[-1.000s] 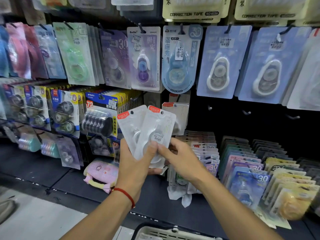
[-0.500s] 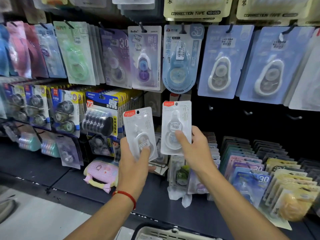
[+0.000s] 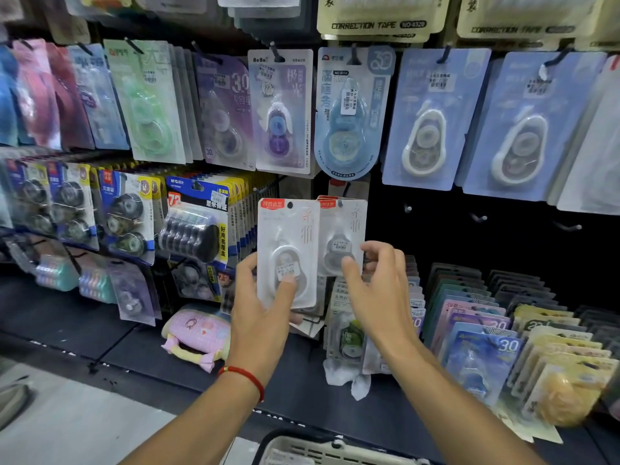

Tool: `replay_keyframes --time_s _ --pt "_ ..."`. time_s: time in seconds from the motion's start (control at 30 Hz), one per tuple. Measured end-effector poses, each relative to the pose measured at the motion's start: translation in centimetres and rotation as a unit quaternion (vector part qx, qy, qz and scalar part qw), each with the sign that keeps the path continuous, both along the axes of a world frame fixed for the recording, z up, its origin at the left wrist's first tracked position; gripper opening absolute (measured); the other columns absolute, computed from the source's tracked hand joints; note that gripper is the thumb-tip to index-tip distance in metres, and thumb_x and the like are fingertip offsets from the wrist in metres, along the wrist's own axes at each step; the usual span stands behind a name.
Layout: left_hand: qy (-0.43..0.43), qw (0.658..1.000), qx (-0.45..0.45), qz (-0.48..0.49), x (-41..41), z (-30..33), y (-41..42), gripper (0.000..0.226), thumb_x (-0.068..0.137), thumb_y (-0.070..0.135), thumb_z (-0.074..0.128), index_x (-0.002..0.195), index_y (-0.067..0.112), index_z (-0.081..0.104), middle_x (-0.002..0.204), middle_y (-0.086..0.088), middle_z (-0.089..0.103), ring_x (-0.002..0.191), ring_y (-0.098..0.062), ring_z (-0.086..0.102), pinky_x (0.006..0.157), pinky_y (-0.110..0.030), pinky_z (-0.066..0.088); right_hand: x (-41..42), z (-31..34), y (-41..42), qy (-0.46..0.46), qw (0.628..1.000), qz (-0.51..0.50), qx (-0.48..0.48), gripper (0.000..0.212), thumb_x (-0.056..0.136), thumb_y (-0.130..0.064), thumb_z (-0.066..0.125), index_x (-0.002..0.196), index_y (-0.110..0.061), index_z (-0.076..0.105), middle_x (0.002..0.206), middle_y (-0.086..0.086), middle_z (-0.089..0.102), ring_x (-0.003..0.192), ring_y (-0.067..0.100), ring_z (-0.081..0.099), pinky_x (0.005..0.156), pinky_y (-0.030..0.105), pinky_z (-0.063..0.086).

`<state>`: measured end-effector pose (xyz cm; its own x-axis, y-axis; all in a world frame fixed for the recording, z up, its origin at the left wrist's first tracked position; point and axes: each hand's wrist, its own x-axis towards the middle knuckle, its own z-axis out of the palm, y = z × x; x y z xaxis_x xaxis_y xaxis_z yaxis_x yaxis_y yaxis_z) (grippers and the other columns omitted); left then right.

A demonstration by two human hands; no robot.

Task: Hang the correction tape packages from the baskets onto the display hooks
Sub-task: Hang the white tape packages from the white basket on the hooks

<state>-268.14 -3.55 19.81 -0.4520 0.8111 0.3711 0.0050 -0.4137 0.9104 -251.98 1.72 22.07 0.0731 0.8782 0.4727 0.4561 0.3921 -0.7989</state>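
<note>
White blister-carded correction tape package [image 3: 288, 255], at the head view's centre, is resting in the left hand [image 3: 265, 317], whose fingers are pinching it. A twin package [image 3: 342, 234] at three o'clock seems hooked; the right hand [image 3: 379, 297] is hovering, fingers wide and empty. Next move, likely: threading the held card's hole onto that hook. Overhead cards are reading "CORRECTION TAPE" [image 3: 379, 25] and "BoBo" [image 3: 260, 59].

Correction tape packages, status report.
Left hand holds one white package. Right hand open beside the hung package. Nothing in the way.
</note>
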Motion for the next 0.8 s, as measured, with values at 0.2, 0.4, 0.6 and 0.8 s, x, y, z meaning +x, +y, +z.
replay_keyframes --time_s 0.2,0.4,0.6,0.8 --pt "-0.012 0.990 -0.013 -0.142 0.9 0.3 0.0 0.052 0.102 0.001 0.062 0.141 0.036 0.060 0.130 0.001 0.073 0.106 -0.026 0.077 0.070 -0.035 0.064 -1.0 0.7 -1.0 0.056 0.980 0.173 -0.079 0.016 0.100 -0.040 0.067 0.108 -0.026 0.067 0.100 -0.015 0.076 0.090 0.000 0.072 0.079 0.025 0.059" --pt "0.030 0.997 -0.036 -0.063 1.1 -0.3 0.1 0.060 0.096 0.017 0.075 0.142 0.048 0.052 0.103 0.003 0.075 0.089 -0.022 0.078 0.069 -0.036 0.065 -1.1 0.1 -1.2 0.099 0.984 0.121 -0.080 0.013 0.101 -0.036 0.065 0.109 -0.026 0.061 0.100 -0.005 0.076 0.093 0.014 0.074 0.085 0.049 0.061" --pt "0.023 0.995 -0.038 -0.088 1.9 0.5 0.7 0.056 0.097 0.006 0.071 0.144 0.034 0.056 0.116 0.011 0.075 0.102 -0.010 0.075 0.081 -0.021 0.060 -0.7 0.4 -0.4 0.145 0.983 0.101 -0.056 0.018 0.101 -0.042 0.066 0.109 -0.026 0.062 0.098 -0.007 0.076 0.090 0.011 0.075 0.080 0.048 0.063" --pt "0.035 0.995 -0.043 -0.088 1.9 0.5 0.7 0.048 0.098 0.013 0.073 0.142 0.027 0.062 0.111 0.023 0.076 0.079 -0.008 0.076 0.072 -0.017 0.058 0.1 0.5 0.3 0.164 0.978 0.117 -0.047 0.023 0.099 -0.044 0.069 0.107 -0.023 0.066 0.087 -0.006 0.078 0.073 0.011 0.074 0.057 0.031 0.056"
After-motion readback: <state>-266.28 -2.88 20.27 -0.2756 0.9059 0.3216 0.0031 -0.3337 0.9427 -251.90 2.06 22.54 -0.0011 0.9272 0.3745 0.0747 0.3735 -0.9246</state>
